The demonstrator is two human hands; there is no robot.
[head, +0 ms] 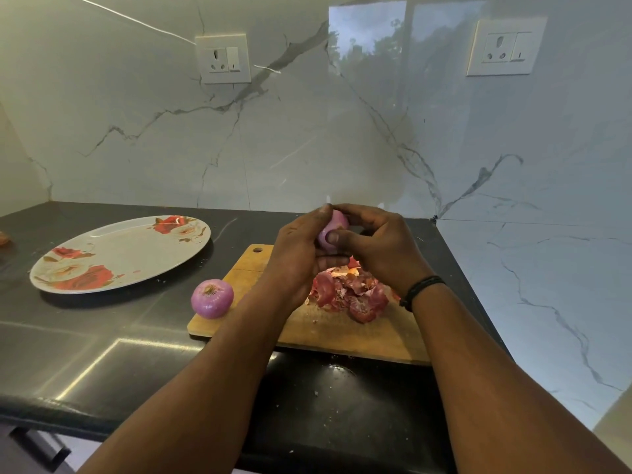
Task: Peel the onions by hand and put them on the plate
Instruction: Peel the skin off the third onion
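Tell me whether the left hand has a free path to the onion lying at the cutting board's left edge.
Probably yes, once it lets go. The left hand now grips the onion being peeled together with the right hand. The loose onion lies just left of that forearm, with nothing between them.

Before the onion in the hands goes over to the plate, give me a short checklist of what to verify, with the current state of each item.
1. Onion held securely: ok, left hand and right hand both grip it above the cutting board.
2. Onion fully peeled: cannot tell, the visible part looks smooth and pale, but the fingers cover most of it.
3. Plate has room: ok, nothing lies on it.
4. Path to the plate: ok, only bare counter lies between.
5. Second onion on the plate: not ok, it sits at the board's left edge.
6. Peels kept off the plate: ok, piled on the board.
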